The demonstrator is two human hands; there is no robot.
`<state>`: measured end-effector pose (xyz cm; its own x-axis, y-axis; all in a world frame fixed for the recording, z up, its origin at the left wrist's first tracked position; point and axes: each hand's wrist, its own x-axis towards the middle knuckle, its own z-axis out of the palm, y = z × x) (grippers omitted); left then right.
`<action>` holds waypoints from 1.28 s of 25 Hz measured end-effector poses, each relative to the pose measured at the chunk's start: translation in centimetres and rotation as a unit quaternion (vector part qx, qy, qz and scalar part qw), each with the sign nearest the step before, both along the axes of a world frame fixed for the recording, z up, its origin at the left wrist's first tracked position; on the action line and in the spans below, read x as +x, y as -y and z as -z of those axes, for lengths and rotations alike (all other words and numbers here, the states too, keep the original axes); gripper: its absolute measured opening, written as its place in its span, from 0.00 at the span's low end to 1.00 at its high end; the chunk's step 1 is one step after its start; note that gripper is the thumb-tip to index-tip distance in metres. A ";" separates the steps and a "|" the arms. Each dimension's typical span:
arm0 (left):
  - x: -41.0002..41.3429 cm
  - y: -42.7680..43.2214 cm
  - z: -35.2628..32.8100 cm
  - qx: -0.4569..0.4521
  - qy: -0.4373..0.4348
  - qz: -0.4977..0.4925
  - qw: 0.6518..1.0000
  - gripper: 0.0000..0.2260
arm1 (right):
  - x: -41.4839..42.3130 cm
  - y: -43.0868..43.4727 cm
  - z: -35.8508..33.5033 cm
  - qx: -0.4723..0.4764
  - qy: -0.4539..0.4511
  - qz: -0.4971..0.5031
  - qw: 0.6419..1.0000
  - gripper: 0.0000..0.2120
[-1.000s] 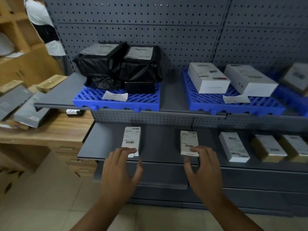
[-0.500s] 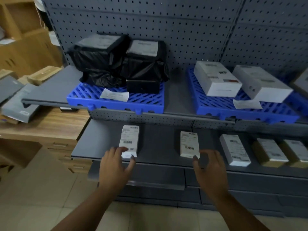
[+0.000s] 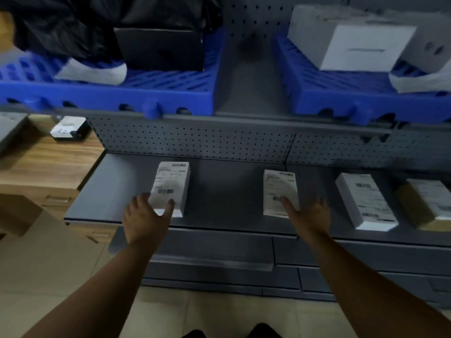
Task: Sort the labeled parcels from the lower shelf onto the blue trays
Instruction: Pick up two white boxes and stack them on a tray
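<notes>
The view has dropped and closed in on the lower shelf (image 3: 224,191). Both hands have come forward from its near edge onto the two leftmost parcels. A second ago only the fingertips reached the parcels' near ends. Now the left hand (image 3: 146,215) lies over the near-left corner of the left parcel (image 3: 170,184), and the right hand (image 3: 311,215) over the near-right corner of the second parcel (image 3: 278,189). Both parcels lie flat on the shelf where they were, label up and well apart. The reach looks finished and the lift not yet begun.

Neither grip has closed. On the left, the thumb rests on the label near the barcode and the other fingers spread along the parcel's left edge. On the right, one straight digit presses the label beside the barcode while the remaining fingers splay past the parcel's right side. Each hand touches its parcel but pinches nothing.

Further right on the same shelf wait a third white parcel (image 3: 366,201) and a brown parcel (image 3: 427,203), both untouched. Above, the left blue tray (image 3: 105,93) carries black-wrapped parcels (image 3: 158,50) and the right blue tray (image 3: 341,98) carries a white box (image 3: 353,45). Each tray shows bare slats toward its near edge, so there seems to be room for more. A wooden counter (image 3: 48,154) stands to the left of the shelving.
</notes>
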<state>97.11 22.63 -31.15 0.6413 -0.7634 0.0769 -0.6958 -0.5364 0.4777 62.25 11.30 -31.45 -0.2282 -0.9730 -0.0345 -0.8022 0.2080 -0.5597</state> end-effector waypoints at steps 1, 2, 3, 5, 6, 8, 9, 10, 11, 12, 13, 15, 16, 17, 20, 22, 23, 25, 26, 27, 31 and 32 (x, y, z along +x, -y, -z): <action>0.4 0.4 0.9 0.001 -0.014 -0.016 1.000 0.35 | -0.1 0.8 1.1 0.015 0.015 0.015 1.000 0.48; 0.7 0.9 1.7 0.010 -0.031 -0.031 0.999 0.39 | -0.2 1.6 2.2 0.038 0.011 0.018 0.999 0.50; 0.9 1.2 2.2 0.022 -0.053 -0.046 0.997 0.42 | -0.4 2.1 3.1 0.062 -0.005 0.011 0.998 0.51; 1.1 2.1 2.9 0.029 -0.090 -0.068 0.993 0.45 | -0.6 3.2 4.6 0.090 -0.021 -0.007 0.996 0.53; 0.9 2.3 3.1 0.022 -0.099 -0.073 0.992 0.45 | -0.6 3.6 5.1 0.088 -0.019 -0.017 0.996 0.53; 0.7 2.6 3.4 0.017 -0.107 -0.066 0.992 0.44 | 0.0 4.1 5.8 0.052 -0.008 -0.031 0.998 0.49; 0.6 2.6 3.6 0.019 -0.112 -0.064 0.992 0.43 | 0.5 3.9 6.1 0.027 0.000 -0.031 0.999 0.47; 0.3 2.7 3.6 0.016 -0.118 -0.066 0.991 0.42 | 1.0 3.4 6.4 -0.005 0.012 -0.027 1.000 0.46; -0.1 2.6 3.6 0.001 -0.130 -0.070 0.989 0.42 | 1.7 2.7 6.6 -0.036 0.030 -0.024 0.999 0.44; -0.7 2.6 3.5 -0.030 -0.147 -0.074 0.986 0.41 | 2.6 1.8 6.8 -0.059 0.055 -0.024 0.996 0.42; -1.3 2.6 3.4 -0.070 -0.161 -0.071 0.982 0.39 | 3.4 1.2 6.8 -0.075 0.089 -0.026 0.993 0.41; -2.3 2.9 3.4 -0.128 -0.168 -0.043 0.977 0.37 | 4.7 0.7 6.8 -0.103 0.173 -0.030 0.979 0.37; -2.5 3.1 3.5 -0.139 -0.168 -0.031 0.975 0.36 | 5.2 0.7 6.7 -0.116 0.209 -0.034 0.970 0.36; -2.5 3.2 3.6 -0.147 -0.177 -0.027 0.973 0.35 | 5.6 0.6 6.6 -0.124 0.238 -0.035 0.963 0.35; -2.6 3.0 3.2 -0.173 -0.306 -0.080 0.933 0.34 | 6.0 -0.2 5.4 -0.124 0.288 -0.011 0.949 0.27; -3.9 2.1 2.5 -0.176 -0.375 -0.122 0.902 0.34 | 5.4 -1.5 4.0 -0.120 0.291 0.025 0.949 0.20; -4.8 1.4 2.1 -0.178 -0.392 -0.120 0.895 0.34 | 4.9 -2.4 3.2 -0.124 0.299 0.033 0.946 0.19; -6.9 0.0 0.7 -0.183 -0.422 -0.094 0.883 0.31 | 3.6 -4.5 0.9 -0.119 0.327 0.040 0.937 0.18; -7.9 -0.8 0.2 -0.186 -0.436 -0.086 0.877 0.27 | 2.9 -5.6 -0.2 -0.106 0.336 0.046 0.935 0.18; -8.8 -1.7 -0.6 -0.187 -0.441 -0.077 0.874 0.23 | 2.1 -6.7 -1.3 -0.094 0.333 0.057 0.936 0.18; -12.3 -5.2 -3.8 -0.183 -0.445 -0.054 0.875 0.18 | -1.1 -10.6 -5.8 -0.085 0.328 0.093 0.936 0.13; -13.2 -5.8 -4.6 -0.196 -0.441 -0.051 0.874 0.17 | -1.9 -11.2 -6.7 -0.085 0.332 0.094 0.935 0.12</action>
